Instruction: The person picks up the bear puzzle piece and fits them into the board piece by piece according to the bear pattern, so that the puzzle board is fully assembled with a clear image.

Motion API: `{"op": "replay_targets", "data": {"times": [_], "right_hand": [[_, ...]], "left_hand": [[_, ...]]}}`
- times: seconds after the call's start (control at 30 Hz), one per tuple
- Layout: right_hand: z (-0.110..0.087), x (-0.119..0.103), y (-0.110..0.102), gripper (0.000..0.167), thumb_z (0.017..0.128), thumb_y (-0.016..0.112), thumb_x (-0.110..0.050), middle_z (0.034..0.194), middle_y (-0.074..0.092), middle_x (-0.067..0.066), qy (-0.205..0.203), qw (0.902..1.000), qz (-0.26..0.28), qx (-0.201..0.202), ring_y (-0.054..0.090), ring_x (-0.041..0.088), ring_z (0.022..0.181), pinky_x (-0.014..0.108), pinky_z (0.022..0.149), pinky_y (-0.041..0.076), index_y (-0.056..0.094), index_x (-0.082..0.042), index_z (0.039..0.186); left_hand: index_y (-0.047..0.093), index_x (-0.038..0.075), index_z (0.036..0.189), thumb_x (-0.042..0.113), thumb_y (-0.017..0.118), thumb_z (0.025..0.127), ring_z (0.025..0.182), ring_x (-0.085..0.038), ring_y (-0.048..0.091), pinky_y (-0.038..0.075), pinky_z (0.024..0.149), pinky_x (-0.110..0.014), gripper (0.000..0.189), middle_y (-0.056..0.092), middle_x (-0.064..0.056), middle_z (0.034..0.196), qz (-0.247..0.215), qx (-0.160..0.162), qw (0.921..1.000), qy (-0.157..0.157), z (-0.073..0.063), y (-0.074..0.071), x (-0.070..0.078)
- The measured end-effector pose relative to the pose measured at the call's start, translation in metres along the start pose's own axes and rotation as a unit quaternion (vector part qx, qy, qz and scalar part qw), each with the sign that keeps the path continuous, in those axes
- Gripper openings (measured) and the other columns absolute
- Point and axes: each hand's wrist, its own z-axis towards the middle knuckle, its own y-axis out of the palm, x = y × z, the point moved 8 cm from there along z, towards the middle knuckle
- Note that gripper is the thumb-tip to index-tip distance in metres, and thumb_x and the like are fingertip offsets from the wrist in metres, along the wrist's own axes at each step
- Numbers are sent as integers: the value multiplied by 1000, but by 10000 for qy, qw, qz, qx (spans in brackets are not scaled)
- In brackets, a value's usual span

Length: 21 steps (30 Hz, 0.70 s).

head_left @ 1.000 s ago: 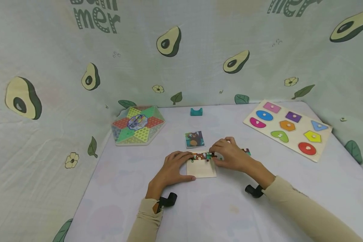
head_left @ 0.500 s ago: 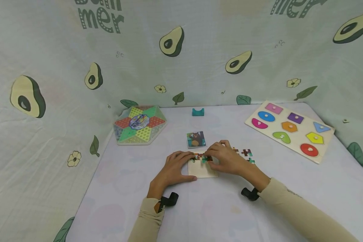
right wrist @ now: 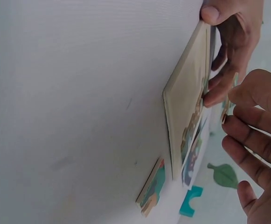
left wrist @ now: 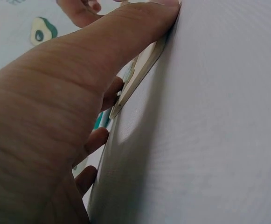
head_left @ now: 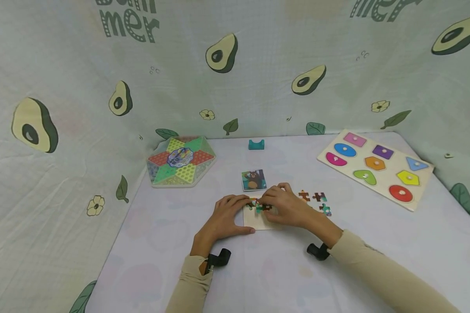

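A pale wooden puzzle board lies on the table, with bear-picture pieces along its far edge. My left hand holds the board at its left side, thumb at the near corner and fingers at the far one. Over the board, my right hand pinches a jigsaw piece between thumb and fingers. In the right wrist view that piece is raised off the board and seen nearly edge-on. A bear picture card lies just beyond the board.
Loose jigsaw pieces lie right of the board, partly behind my right hand. A shape-peg board rests at the far right, a patterned hexagonal box at the far left. A small teal block stands near the back edge.
My right hand has shifted left over the board with the piece, uncovering more loose pieces at its right. The left hand keeps its place on the board.
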Motion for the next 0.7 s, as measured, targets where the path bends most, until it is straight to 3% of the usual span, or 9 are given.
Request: {"op": "replay_targets", "data": {"times": [0.27, 0.7], "right_hand": [[6, -5, 4, 21, 85, 77, -16, 106, 68, 0, -153, 9998, 78, 135, 59, 22, 105, 53, 94, 36, 74, -12, 106], [14, -11, 13, 25, 84, 78, -14, 107, 69, 2, -287, 9994, -78, 169, 60, 22, 103, 53, 92, 38, 74, -9, 108]], "left_hand": [[44, 28, 152, 73, 69, 77, 141, -23, 30, 22, 113, -51, 91, 36, 8, 156, 57, -67, 10000, -46, 0, 1, 0], [40, 29, 154, 77, 65, 77, 143, -22, 27, 19, 116, -50, 95, 34, 10, 158, 63, -145, 9998, -88, 0, 3, -4]]}}
